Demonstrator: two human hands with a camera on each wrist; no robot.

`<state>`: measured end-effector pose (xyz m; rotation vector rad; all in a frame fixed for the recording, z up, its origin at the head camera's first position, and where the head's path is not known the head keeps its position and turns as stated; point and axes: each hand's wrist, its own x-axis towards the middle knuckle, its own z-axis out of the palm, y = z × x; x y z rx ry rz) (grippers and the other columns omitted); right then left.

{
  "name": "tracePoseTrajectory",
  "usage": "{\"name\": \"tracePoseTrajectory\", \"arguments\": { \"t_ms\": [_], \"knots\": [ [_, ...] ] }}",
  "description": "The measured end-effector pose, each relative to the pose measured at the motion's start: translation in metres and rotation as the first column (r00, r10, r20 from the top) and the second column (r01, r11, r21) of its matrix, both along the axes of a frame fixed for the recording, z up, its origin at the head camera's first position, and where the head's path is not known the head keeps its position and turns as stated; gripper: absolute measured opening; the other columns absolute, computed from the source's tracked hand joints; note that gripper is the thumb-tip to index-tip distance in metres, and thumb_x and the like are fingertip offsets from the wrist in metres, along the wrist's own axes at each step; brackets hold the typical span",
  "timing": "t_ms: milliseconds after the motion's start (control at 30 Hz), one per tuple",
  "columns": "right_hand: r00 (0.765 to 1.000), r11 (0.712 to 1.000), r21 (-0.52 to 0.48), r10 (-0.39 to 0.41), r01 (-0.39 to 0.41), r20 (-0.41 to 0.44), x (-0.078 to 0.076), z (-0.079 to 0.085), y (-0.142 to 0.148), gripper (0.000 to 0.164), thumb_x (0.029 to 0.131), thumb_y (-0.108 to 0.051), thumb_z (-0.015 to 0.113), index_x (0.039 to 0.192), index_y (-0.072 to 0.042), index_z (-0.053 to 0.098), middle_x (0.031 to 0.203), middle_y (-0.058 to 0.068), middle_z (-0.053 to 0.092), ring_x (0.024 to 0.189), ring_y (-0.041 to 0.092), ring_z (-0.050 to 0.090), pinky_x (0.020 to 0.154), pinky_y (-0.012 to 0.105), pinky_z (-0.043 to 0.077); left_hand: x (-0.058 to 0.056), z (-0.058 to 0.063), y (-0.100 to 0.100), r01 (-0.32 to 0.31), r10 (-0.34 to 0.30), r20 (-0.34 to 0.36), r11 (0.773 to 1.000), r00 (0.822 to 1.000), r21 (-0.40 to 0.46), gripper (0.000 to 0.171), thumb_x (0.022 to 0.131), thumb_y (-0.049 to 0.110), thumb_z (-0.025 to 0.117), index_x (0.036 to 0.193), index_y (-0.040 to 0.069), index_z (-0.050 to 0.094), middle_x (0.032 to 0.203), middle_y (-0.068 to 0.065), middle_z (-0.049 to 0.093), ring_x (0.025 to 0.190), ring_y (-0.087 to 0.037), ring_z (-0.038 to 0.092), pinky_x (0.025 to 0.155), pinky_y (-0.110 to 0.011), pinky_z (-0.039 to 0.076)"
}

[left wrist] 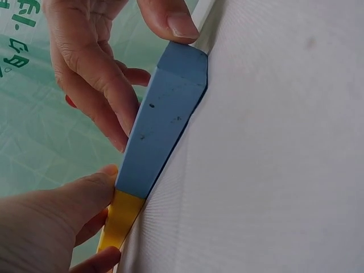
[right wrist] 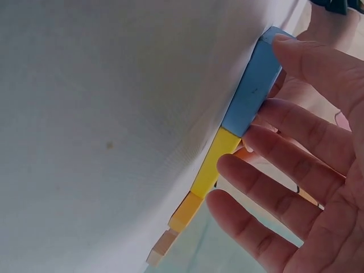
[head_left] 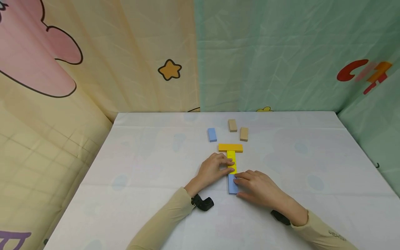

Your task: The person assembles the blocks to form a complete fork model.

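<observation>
A blue block [head_left: 232, 185] lies lengthwise on the white table, its far end against a bright yellow block [head_left: 230, 154]. Beyond that, an orange-yellow block [head_left: 230, 148] lies crosswise, forming a T. My left hand [head_left: 213, 169] grips the yellow block with curled fingers and thumb, close to the joint with the blue one; part of the yellow top is hidden. At the right side of the blue block is my right hand [head_left: 257, 185]. Its thumb touches the near end, while the fairly straight, spread fingers [right wrist: 304, 125] lie along the side.
Farther back lie a small blue block [head_left: 212, 134] and two tan wooden blocks, one [head_left: 232, 125] behind the other [head_left: 244, 134]. Printed curtains [head_left: 265, 52] hang behind the table [head_left: 156, 149] and at both sides.
</observation>
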<state>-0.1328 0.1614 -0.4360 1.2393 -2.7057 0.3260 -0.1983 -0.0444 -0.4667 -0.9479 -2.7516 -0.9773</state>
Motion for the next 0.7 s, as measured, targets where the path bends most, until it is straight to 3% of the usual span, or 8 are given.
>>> {"name": "tracePoseTrajectory", "arguments": {
  "t_ms": [233,400,533,700],
  "knots": [
    [0.999,0.997,-0.063,0.04,-0.039,0.006,-0.004,0.0,0.007,0.036,0.082,-0.035,0.074,0.109,-0.011,0.071,0.12,0.005,0.061,0.109,0.023,0.055,0.083,0.044,0.048,-0.001,0.004,-0.006,0.091,-0.091,0.006,0.994,0.996,-0.067,0.027,0.092,0.034,0.063,0.114,0.019,0.071,0.12,0.009,0.061,0.107,-0.009,0.051,0.089,-0.024,0.041],
    [0.995,0.992,-0.081,0.101,-0.099,0.019,-0.009,-0.003,0.014,0.029,0.086,-0.02,0.07,0.114,-0.012,0.069,0.127,0.006,0.058,0.118,0.028,0.051,0.088,0.047,0.045,0.002,0.007,-0.012,0.139,-0.136,0.027,0.979,0.99,-0.147,0.043,0.091,0.047,0.059,0.123,0.019,0.065,0.128,0.01,0.056,0.115,-0.011,0.048,0.095,-0.029,0.038],
    [0.991,0.991,-0.054,0.128,-0.126,0.038,-0.013,-0.003,0.018,0.034,0.084,-0.007,0.068,0.117,-0.01,0.067,0.127,0.007,0.059,0.12,0.032,0.049,0.089,0.05,0.044,0.006,0.008,-0.013,0.15,-0.142,0.051,0.967,0.988,-0.207,0.061,0.086,0.061,0.056,0.131,0.021,0.059,0.134,0.009,0.05,0.125,-0.014,0.041,0.101,-0.035,0.034],
    [0.988,0.989,-0.046,0.146,-0.143,0.051,-0.018,-0.001,0.02,0.032,0.084,-0.002,0.065,0.114,-0.012,0.069,0.125,0.006,0.06,0.12,0.031,0.05,0.09,0.05,0.044,0.01,0.006,-0.011,0.134,-0.124,0.055,0.957,0.991,-0.258,0.077,0.078,0.074,0.054,0.135,0.022,0.052,0.136,0.004,0.046,0.127,-0.017,0.038,0.101,-0.039,0.033]
  ]
}}
